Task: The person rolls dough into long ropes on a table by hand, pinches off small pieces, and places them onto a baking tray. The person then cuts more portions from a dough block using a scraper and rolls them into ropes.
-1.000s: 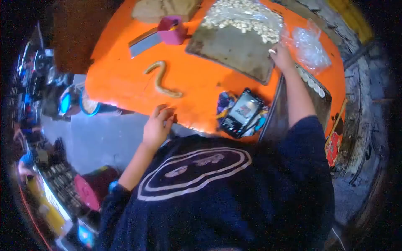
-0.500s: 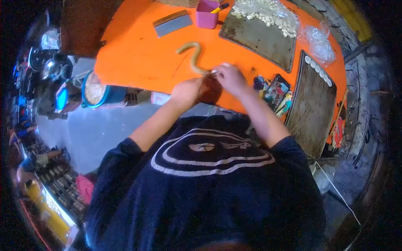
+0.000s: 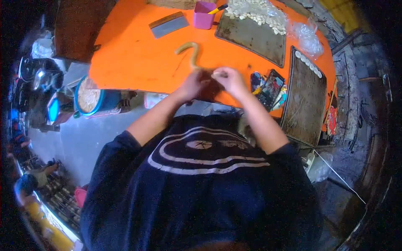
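By the dough rope, the right hand, back from the baking tray, now pinches a dough piece, seemingly torn free; the left hand's grip is unclear.

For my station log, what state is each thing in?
Dough rope: curved
Left hand: at dough rope, grip unclear
Right hand: pinching a pale piece
Phone: screen lit
Pink cup: upright, holding something yellow
Far tray: partly covered with pale pieces
Right tray: mostly bare, one disc row
Plastic: crumpled
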`<state>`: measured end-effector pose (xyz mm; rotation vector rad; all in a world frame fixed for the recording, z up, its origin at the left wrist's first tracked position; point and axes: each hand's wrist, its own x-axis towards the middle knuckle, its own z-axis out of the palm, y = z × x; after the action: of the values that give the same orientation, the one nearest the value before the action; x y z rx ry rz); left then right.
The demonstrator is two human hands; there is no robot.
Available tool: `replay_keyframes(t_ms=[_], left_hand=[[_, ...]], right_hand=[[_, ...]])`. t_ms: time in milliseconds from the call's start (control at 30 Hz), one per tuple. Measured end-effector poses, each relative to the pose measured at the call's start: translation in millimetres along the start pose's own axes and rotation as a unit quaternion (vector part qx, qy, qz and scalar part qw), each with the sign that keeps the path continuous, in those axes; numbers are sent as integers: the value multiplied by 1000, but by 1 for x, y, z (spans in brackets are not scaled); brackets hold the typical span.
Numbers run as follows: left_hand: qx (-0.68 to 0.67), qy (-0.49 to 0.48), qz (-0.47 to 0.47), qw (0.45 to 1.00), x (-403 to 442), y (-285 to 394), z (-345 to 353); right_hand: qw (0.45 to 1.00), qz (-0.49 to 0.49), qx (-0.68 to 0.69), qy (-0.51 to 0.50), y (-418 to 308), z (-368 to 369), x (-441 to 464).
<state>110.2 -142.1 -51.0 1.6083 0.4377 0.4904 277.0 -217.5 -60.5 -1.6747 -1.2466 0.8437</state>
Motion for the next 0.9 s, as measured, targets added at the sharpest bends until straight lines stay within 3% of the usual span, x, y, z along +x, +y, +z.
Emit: replay_keyframes(t_ms=[33, 167, 333, 500, 700, 767, 833, 900], left_hand=[[0, 1, 2, 1000, 0, 2, 1], [-190, 24, -211, 959, -4, 13, 13], [-74, 129, -128, 981, 2, -19, 19], [67, 116, -35, 990, 1, 7, 29], [95, 98, -126, 983, -3, 12, 35], [9, 102, -174, 979, -3, 2, 30], [-75, 102, -218, 968, -3, -6, 27], [-56, 93, -219, 970, -6, -2, 29]], right_hand=[[1000, -1, -1, 0, -4, -2, -2], [943, 56, 316, -85, -19, -16, -22], [987, 112, 111, -6, -33, -8, -28], [974, 97, 203, -38, -18, -14, -28], [987, 104, 120, 18, -31, -9, -41], [994, -73, -14, 74, -21, -1, -42], [949, -249, -146, 131, -14, 4, -43], [965, -199, -139, 97, -11, 0, -38]])
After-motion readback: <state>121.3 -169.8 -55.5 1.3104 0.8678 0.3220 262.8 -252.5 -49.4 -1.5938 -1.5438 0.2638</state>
